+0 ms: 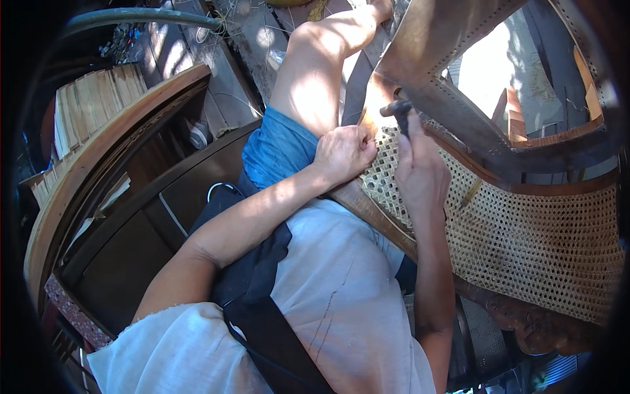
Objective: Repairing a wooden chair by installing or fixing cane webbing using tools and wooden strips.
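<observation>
My right hand [422, 172] is wrapped round the handle of a small hammer [396, 109], its dark head raised just above the edge of a woven cane panel [525, 240]. Close by on the left, my left hand [346, 155] is closed, fingers pressed together against the panel's wooden edge. Whatever it pinches is hidden by the fingers. The cane is stretched across a carved wooden chair frame [449, 108] that rests against my lap, with rows of small holes along its brown members. A thin yellowish stick [470, 193] lies on the cane to the right of my right forearm.
A curved wooden piece with a cane edge [118, 154] stands at the left, beside a stack of light wood strips [98, 98]. Dark wooden furniture [151, 230] is next to my left arm. A pale green hose [141, 18] curves across the upper left.
</observation>
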Tool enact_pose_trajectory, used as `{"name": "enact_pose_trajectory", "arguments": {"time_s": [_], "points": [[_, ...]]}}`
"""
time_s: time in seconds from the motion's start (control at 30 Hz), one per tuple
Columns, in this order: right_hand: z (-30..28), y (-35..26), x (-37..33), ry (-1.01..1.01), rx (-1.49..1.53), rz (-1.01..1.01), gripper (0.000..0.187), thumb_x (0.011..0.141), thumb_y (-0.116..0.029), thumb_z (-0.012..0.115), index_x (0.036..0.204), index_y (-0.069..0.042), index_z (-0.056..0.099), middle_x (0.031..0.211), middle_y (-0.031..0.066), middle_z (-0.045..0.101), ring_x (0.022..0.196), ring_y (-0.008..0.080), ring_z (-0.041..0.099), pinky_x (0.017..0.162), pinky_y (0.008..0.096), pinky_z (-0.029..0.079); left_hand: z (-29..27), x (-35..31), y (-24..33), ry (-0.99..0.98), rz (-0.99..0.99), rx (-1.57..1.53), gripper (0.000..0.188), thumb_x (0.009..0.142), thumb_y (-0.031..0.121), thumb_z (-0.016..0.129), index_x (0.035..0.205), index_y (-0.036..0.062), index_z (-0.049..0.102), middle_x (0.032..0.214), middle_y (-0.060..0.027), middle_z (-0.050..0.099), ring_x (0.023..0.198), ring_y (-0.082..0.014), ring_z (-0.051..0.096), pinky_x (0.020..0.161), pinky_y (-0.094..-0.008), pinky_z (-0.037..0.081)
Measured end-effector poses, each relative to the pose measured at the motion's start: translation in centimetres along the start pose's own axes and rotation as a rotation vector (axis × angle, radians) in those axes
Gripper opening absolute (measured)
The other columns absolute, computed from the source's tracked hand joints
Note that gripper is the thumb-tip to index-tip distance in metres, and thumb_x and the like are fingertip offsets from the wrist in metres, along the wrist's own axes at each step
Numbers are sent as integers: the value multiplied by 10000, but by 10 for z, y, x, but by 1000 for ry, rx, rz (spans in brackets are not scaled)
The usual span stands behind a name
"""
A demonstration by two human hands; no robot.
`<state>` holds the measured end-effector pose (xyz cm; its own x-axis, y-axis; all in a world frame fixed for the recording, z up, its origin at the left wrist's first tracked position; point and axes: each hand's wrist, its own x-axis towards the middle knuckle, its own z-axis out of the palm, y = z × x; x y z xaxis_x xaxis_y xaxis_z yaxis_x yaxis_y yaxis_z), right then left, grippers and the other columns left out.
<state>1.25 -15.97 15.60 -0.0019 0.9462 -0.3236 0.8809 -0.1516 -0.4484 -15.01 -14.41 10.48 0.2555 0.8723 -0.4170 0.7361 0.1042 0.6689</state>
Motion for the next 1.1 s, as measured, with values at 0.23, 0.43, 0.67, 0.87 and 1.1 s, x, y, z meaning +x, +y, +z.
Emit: {"name": "enact_pose_trajectory", "arguments": {"time_s": [0.23,0.43,0.67,0.87,1.1], "points": [[-10,0,-2,-230,-194,73,430,974,-238,562,1394,-162,502,869,136,657,721,323,674,620,462,526,-6,6,-1,-57,-30,-8,186,806,208,621,801,34,687,729,-184,670,690,-328,682,673,-435,551],[-48,1,-114,-75,436,362,395,992,-208,517,1372,-102,525,993,178,673,843,343,683,722,435,510,-10,35,-36,-143,-163,-484,173,904,222,647,892,71,730,787,-90,728,684,-177,679,676,-334,543],[-18,2,-250,-270,432,678,426,988,-294,520,1305,-9,522,1093,243,624,1013,387,627,837,446,489,-29,73,-12,-647,202,-79,103,874,179,695,943,124,747,825,-38,735,759,-144,689,716,-312,533],[39,24,-308,-50,179,486,406,962,-254,542,1289,-14,520,1070,218,621,994,320,634,819,419,492,-27,81,-22,-727,159,-185,67,816,163,772,831,104,744,717,5,707,661,-89,624,657,-302,514],[13,31,-292,-260,333,540,462,908,-255,661,1288,-24,533,1107,225,592,1005,390,601,864,440,483,-32,76,-18,-651,146,-52,169,857,253,765,862,84,762,762,4,727,696,-73,641,669,-284,527]]}}
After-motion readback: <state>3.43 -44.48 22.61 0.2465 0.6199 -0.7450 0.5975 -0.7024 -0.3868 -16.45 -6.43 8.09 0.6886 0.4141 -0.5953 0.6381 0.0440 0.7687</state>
